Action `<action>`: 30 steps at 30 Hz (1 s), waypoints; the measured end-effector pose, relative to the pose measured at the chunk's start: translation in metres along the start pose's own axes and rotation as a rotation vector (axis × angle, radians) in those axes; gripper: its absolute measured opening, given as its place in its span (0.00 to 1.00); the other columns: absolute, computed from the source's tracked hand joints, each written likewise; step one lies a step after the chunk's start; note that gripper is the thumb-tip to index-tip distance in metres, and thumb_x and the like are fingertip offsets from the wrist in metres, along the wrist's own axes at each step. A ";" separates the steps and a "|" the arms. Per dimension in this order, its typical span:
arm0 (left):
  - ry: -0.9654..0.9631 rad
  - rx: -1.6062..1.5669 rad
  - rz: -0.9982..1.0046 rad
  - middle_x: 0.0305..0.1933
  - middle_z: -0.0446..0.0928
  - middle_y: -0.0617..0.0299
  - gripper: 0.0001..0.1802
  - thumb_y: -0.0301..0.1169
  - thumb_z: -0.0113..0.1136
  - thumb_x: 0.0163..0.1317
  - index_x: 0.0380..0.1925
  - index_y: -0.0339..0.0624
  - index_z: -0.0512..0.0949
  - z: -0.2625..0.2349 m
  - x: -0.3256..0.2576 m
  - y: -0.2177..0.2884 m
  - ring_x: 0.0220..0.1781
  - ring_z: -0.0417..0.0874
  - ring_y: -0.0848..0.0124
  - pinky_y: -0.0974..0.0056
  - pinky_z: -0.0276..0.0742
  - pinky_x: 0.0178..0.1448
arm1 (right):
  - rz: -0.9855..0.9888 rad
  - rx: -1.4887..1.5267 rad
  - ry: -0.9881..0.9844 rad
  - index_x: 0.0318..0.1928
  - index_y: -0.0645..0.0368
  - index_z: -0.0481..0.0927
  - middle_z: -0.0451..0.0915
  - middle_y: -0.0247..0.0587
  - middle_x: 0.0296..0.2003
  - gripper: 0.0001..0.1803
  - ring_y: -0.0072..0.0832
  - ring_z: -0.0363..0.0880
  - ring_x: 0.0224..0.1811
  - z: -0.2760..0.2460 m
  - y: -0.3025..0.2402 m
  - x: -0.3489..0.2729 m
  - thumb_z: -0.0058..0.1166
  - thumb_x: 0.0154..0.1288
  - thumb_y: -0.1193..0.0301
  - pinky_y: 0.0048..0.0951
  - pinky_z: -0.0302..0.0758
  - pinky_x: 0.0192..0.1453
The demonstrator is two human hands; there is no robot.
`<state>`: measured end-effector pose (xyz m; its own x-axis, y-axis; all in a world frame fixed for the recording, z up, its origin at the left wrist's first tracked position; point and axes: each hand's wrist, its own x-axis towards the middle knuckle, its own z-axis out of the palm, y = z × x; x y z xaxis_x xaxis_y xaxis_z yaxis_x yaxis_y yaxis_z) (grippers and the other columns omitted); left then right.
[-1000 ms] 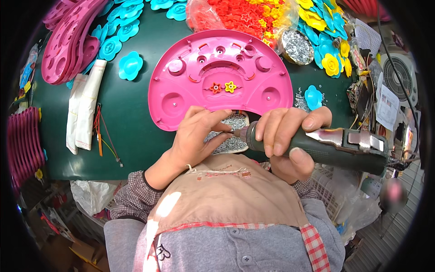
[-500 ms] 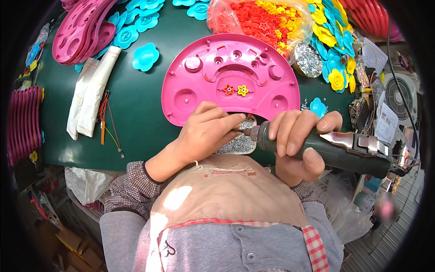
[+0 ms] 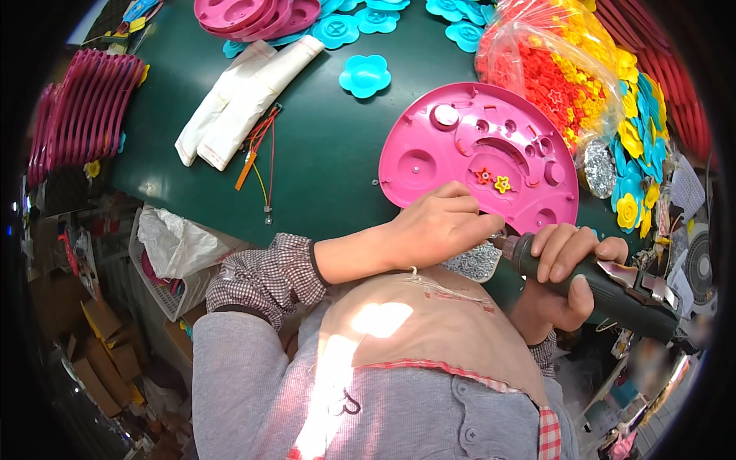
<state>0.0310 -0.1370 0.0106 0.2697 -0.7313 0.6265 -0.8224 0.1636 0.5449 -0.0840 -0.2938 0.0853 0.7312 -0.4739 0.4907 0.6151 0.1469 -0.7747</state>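
Note:
My right hand (image 3: 563, 264) is wrapped round a dark green electric screwdriver (image 3: 613, 303), whose nose points left. At the bit end, my left hand (image 3: 445, 222) is closed in a pinch, and whatever its fingertips hold is too small to make out. Just beyond both hands lies a pink half-round plastic panel (image 3: 429, 146), its moulded inner side up. Near its middle sit a red star piece (image 3: 484, 176) and a yellow star piece (image 3: 501, 184). Partly hidden under my left hand is a container of small silvery screws (image 3: 477, 263).
A clear bag of red and yellow stars (image 3: 563, 77) stands at the back right, beside a tin of silvery bits (image 3: 598, 169). White rolled packets (image 3: 249, 103), thin wires (image 3: 264, 165) and a blue flower piece (image 3: 365, 76) lie leftward. Stacked pink panels (image 3: 92, 111) stand at far left.
The view has swung left, so the table and panel appear farther right. Both hands stay together at the screwdriver's bit, with my left fingers still pinched.

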 end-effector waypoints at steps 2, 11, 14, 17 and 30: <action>0.027 0.023 0.008 0.34 0.79 0.66 0.28 0.26 0.77 0.52 0.55 0.41 0.81 0.000 -0.003 -0.001 0.37 0.83 0.67 0.57 0.79 0.51 | 0.004 -0.015 -0.037 0.59 0.53 0.69 0.78 0.38 0.26 0.23 0.29 0.74 0.23 0.004 0.001 0.002 0.64 0.69 0.67 0.40 0.78 0.38; 0.254 0.817 -0.964 0.42 0.82 0.53 0.15 0.35 0.76 0.61 0.41 0.37 0.85 -0.168 -0.124 -0.033 0.43 0.84 0.54 0.52 0.81 0.50 | -0.059 -0.056 0.008 0.62 0.58 0.69 0.75 0.42 0.27 0.25 0.31 0.72 0.24 -0.037 0.012 0.006 0.54 0.66 0.73 0.42 0.77 0.39; 0.095 0.926 -1.017 0.46 0.81 0.50 0.09 0.27 0.70 0.65 0.41 0.35 0.84 -0.204 -0.185 -0.049 0.49 0.82 0.51 0.52 0.78 0.55 | -0.080 -0.072 -0.001 0.63 0.59 0.69 0.74 0.42 0.28 0.25 0.30 0.72 0.24 -0.047 0.014 0.012 0.52 0.65 0.73 0.42 0.77 0.41; 0.265 0.591 -0.991 0.37 0.83 0.58 0.05 0.25 0.69 0.68 0.40 0.35 0.83 -0.222 -0.161 -0.049 0.37 0.85 0.65 0.63 0.78 0.41 | -0.094 -0.078 0.030 0.63 0.59 0.69 0.75 0.42 0.28 0.25 0.30 0.72 0.24 -0.051 0.015 0.009 0.52 0.65 0.73 0.42 0.77 0.41; 0.481 -0.330 -0.704 0.45 0.88 0.54 0.16 0.16 0.69 0.67 0.54 0.31 0.84 -0.218 -0.008 -0.059 0.43 0.89 0.72 0.69 0.84 0.43 | -0.153 -0.103 0.101 0.64 0.59 0.70 0.75 0.41 0.27 0.27 0.31 0.74 0.24 -0.062 0.001 0.001 0.54 0.64 0.73 0.41 0.78 0.41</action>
<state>0.1866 0.0032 0.0943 0.8954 -0.3909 0.2132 -0.2237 0.0191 0.9745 -0.1008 -0.3483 0.0598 0.5953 -0.5692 0.5672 0.6794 -0.0202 -0.7334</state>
